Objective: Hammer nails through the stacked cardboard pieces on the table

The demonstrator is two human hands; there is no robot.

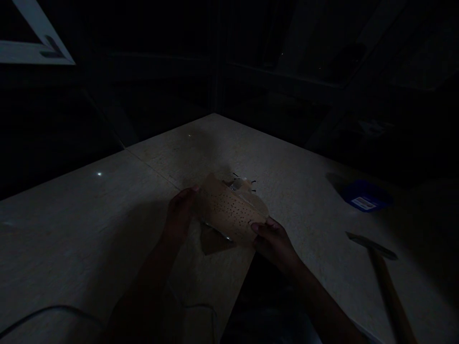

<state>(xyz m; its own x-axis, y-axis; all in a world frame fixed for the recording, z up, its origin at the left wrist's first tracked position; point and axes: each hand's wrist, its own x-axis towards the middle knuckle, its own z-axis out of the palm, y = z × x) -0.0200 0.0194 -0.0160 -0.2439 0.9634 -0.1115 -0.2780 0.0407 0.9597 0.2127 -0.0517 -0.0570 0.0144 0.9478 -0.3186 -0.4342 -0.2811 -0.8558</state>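
Between my two hands is a brown cardboard-like piece (231,212), its near face dotted with many small dark marks or holes. My left hand (180,210) has its fingers closed on the left edge. At the lower right corner my right hand (274,239) pinches it, thumb on the near face. Behind the piece, a rounded pale part and several dark nail-like pins (253,181) stick out; how they join it is hard to see in the dim light. Below it, a brown flap or scrap (215,240) shows near the counter, with a shiny edge above it.
On the right of the stone-like counter (287,157) lies a hammer (383,272) with a wooden handle. A blue plastic container (367,195) with a label stands behind it. A dark cable (64,308) runs along the lower left. Dark window frames rise behind the counter.
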